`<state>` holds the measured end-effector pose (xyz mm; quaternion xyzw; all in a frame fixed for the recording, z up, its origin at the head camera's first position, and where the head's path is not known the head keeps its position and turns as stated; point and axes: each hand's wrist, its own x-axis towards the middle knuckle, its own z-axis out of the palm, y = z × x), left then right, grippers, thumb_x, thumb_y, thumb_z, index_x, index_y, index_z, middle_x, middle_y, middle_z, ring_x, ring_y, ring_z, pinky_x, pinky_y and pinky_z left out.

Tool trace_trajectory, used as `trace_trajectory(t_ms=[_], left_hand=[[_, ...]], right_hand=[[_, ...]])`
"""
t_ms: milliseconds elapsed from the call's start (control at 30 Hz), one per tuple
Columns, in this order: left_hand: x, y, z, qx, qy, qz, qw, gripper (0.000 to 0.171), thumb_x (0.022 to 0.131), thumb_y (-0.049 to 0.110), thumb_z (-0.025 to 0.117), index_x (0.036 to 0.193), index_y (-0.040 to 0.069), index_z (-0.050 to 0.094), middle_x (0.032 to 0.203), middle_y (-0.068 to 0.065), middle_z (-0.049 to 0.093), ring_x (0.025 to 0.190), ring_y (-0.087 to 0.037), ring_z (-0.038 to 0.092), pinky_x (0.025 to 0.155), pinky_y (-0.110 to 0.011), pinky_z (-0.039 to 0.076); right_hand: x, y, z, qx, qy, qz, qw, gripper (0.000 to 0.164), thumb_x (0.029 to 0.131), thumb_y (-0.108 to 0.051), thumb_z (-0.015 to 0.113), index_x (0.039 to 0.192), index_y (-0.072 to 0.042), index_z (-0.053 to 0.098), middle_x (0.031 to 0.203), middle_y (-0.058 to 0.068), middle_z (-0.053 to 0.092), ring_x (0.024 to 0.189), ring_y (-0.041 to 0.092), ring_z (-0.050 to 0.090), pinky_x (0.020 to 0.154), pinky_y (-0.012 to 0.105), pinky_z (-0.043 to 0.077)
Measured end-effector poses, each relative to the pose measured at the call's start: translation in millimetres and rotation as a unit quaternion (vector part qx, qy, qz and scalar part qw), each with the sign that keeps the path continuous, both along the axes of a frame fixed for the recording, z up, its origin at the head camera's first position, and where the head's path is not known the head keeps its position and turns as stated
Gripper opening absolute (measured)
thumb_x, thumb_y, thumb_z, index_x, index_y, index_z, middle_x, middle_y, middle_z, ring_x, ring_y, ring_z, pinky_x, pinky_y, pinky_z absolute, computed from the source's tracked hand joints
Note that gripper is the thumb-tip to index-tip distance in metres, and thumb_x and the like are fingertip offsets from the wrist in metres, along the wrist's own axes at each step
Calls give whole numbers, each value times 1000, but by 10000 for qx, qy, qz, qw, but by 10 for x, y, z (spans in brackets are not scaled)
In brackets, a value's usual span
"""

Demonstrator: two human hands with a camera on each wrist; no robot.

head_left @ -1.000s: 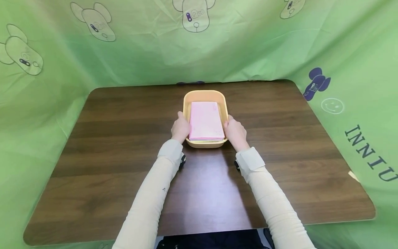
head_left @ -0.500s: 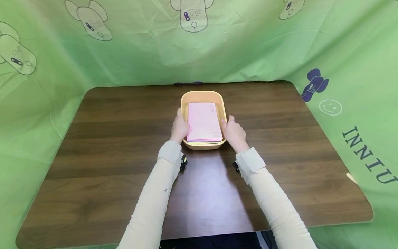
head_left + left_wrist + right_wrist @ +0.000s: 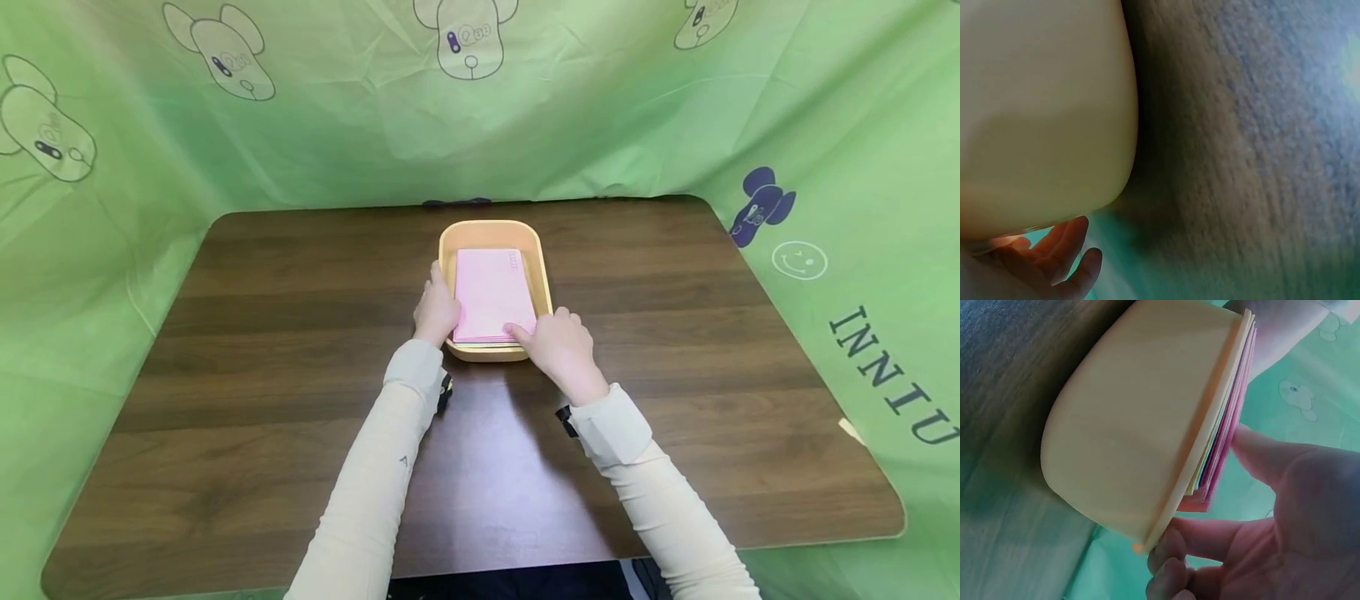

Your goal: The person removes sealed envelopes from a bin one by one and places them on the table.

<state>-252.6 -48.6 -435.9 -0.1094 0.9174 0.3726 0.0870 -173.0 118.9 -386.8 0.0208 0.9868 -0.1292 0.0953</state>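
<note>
A pale yellow plastic basket (image 3: 489, 235) stands mid-table towards the back, holding a stack of pink envelopes (image 3: 491, 292). Edges of other colours show beneath the pink ones in the right wrist view. My left hand (image 3: 435, 313) grips the basket's left side; in the left wrist view its fingers (image 3: 1063, 256) bend beside the basket wall. At the near right corner is my right hand (image 3: 561, 346), its thumb laid over the top envelope. The right wrist view shows that thumb (image 3: 1260, 453) against the stack and the loosely bent fingers (image 3: 1169, 547) at the rim.
The brown wooden table (image 3: 262, 400) has rounded corners. Green printed cloth (image 3: 322, 125) hangs behind it and along both sides. A small pale tab (image 3: 851, 430) sits at the right edge.
My right hand has slid nearer along the basket's right side, and its thumb has come over the envelopes. The left hand keeps its hold. The basket stays about where it was.
</note>
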Motion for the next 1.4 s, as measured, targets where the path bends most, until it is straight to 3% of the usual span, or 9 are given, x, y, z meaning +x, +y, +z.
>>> trace_trajectory(t_ms=[167,400,633,733,833,967,1067,1200,1400], left_hand=[[-7,8,0,-96,56,-10,9999,67,95,11,44,152,14,10,146,-23,38,130,-37,47,104,-55,38],[6,24,26,-175,-14,7,9998,69,95,11,46,152,14,9,145,-23,39,128,-37,49,104,-55,38],[32,23,55,-257,57,-5,9997,68,94,10,46,151,16,11,137,-22,45,120,-39,53,100,-55,41],[34,19,62,-206,50,18,9998,68,93,9,47,151,16,11,138,-22,44,120,-39,53,101,-55,40],[29,18,62,-144,33,43,9999,70,93,9,49,152,15,11,141,-22,42,122,-39,52,102,-56,39],[6,29,40,-181,0,51,9998,70,94,9,48,152,15,10,142,-22,42,123,-38,52,102,-55,39],[-5,41,32,-231,17,83,9997,67,96,9,46,152,15,10,140,-22,43,121,-38,54,101,-55,40],[4,50,48,-223,12,110,9997,65,97,10,44,152,14,11,142,-22,42,122,-38,53,101,-54,40],[25,84,52,-234,6,114,9997,63,98,11,43,152,15,11,140,-22,44,119,-38,55,100,-53,42]], right_hand=[[10,1,-7,-60,-81,-91,9999,69,88,-60,52,104,5,67,107,25,60,102,41,59,77,50,51],[-20,92,-61,-767,77,-349,9964,46,89,-49,58,76,-6,61,93,19,67,87,37,66,66,46,49],[-47,187,-6,-1624,565,-667,9828,37,90,-28,56,113,-1,64,109,23,68,97,43,64,79,52,48],[-76,250,40,-1866,843,-830,9753,37,90,-20,53,118,2,62,110,24,67,97,42,63,82,52,48],[-118,343,85,-2208,1100,-1044,9635,33,91,-15,53,117,4,62,100,25,69,88,37,67,74,43,50],[-237,519,121,-3134,1589,-1573,9229,27,91,-9,54,111,7,63,79,21,71,59,18,68,55,20,48],[-391,667,143,-3344,1779,-1981,9040,27,93,-9,53,113,7,62,76,17,69,46,-2,56,48,11,43],[-627,850,101,-3113,1426,-2331,9102,35,97,-17,51,124,4,57,66,0,62,43,-11,47,51,11,40],[-820,986,-131,-2769,801,-2555,9228,40,95,-19,48,129,1,56,44,-19,43,48,-1,54,65,23,43]])
